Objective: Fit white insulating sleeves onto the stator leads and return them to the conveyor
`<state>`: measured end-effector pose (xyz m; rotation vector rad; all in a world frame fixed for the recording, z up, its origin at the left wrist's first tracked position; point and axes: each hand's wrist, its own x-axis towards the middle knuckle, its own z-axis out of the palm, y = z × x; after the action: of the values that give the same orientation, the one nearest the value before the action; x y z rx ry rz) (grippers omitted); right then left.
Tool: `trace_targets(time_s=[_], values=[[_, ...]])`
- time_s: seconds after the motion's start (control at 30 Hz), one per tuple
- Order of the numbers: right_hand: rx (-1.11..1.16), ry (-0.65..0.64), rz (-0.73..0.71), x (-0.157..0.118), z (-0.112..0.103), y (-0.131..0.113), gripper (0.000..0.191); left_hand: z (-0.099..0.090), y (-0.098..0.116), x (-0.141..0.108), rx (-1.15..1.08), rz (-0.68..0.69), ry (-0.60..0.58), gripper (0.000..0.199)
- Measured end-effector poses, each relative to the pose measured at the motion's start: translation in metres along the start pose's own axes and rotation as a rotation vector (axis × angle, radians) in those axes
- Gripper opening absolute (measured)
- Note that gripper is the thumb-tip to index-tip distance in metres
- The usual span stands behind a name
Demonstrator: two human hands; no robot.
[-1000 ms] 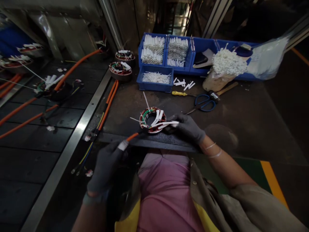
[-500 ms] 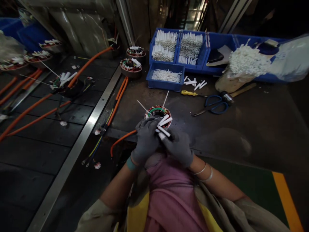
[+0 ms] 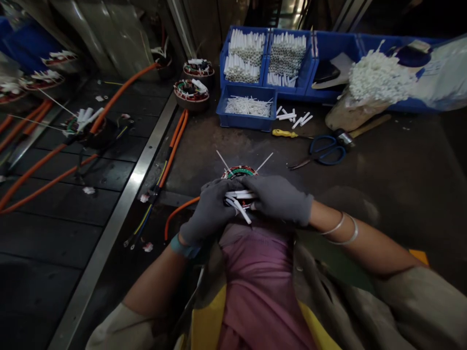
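Observation:
A wound motor stator (image 3: pixel 239 172) with green and red windings lies on the dark workbench (image 3: pixel 383 194), mostly covered by my hands. My left hand (image 3: pixel 208 213) in a grey glove and my right hand (image 3: pixel 277 199) in a grey glove meet over it, pressing on a bundle of white insulating sleeves (image 3: pixel 237 200). Thin white strips (image 3: pixel 264 163) stick out past the stator's far side. An orange lead (image 3: pixel 178 214) curves from under my left hand toward the bench edge. The stator's near half is hidden.
Blue bins (image 3: pixel 244 121) of white sleeves stand at the back, beside blue-handled scissors (image 3: pixel 327 150) and a yellow-handled screwdriver (image 3: pixel 284 133). Other wound stators (image 3: pixel 191 96) sit at the back left. Orange cables lie across the dark belt (image 3: pixel 47 233) beyond a metal rail (image 3: pixel 120 194).
My right hand has swung outward to lie flatter across the stator. The white sleeves now lie more sideways under my fingers, and more of the stator's far rim is covered.

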<state>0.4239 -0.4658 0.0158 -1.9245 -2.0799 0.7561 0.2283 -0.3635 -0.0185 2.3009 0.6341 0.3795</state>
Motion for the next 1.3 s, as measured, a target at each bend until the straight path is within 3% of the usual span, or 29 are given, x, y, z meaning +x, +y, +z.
trace_targets(time_s=[0.07,0.17,0.27,0.47,0.6,0.67,0.73,0.83,0.93,1.07,1.2,1.3], values=[[-0.035,-0.079,0.016,0.011,-0.003,-0.003,0.047,0.0,0.0,-0.001,-0.011,0.008,0.007,0.036],[-0.022,-0.102,0.002,0.017,-0.006,0.003,0.046,-0.001,0.0,-0.002,0.057,0.042,-0.011,0.042],[0.042,-0.059,-0.022,0.013,-0.003,0.014,0.039,-0.002,0.0,-0.002,0.117,0.042,-0.024,0.05],[0.071,0.071,-0.04,0.0,0.018,0.019,0.025,0.004,0.009,0.001,0.115,0.01,0.004,0.035],[0.128,0.137,-0.041,-0.013,0.023,0.02,0.02,0.005,0.011,0.002,0.151,0.071,-0.032,0.031],[0.253,0.204,-0.095,-0.023,0.019,0.026,0.031,0.005,0.007,0.001,0.115,0.097,-0.031,0.03],[0.379,0.365,-0.114,-0.036,0.011,0.036,0.049,0.006,0.002,0.0,0.087,0.111,-0.021,0.031],[0.366,0.601,-0.041,-0.048,0.001,0.052,0.04,0.006,-0.002,-0.001,0.097,0.121,-0.032,0.032],[0.244,0.468,-0.086,-0.041,0.002,0.057,0.024,0.004,-0.001,0.0,0.115,0.111,-0.052,0.033],[0.087,0.275,-0.195,-0.018,0.013,0.057,0.025,0.002,0.001,0.002,0.144,0.1,-0.074,0.036],[0.015,0.252,-0.217,-0.008,0.019,0.065,0.026,0.003,-0.002,0.0,0.14,0.129,-0.035,0.053],[0.057,0.298,-0.246,-0.016,0.018,0.065,0.028,0.004,-0.005,-0.002,0.136,0.11,0.012,0.056]])
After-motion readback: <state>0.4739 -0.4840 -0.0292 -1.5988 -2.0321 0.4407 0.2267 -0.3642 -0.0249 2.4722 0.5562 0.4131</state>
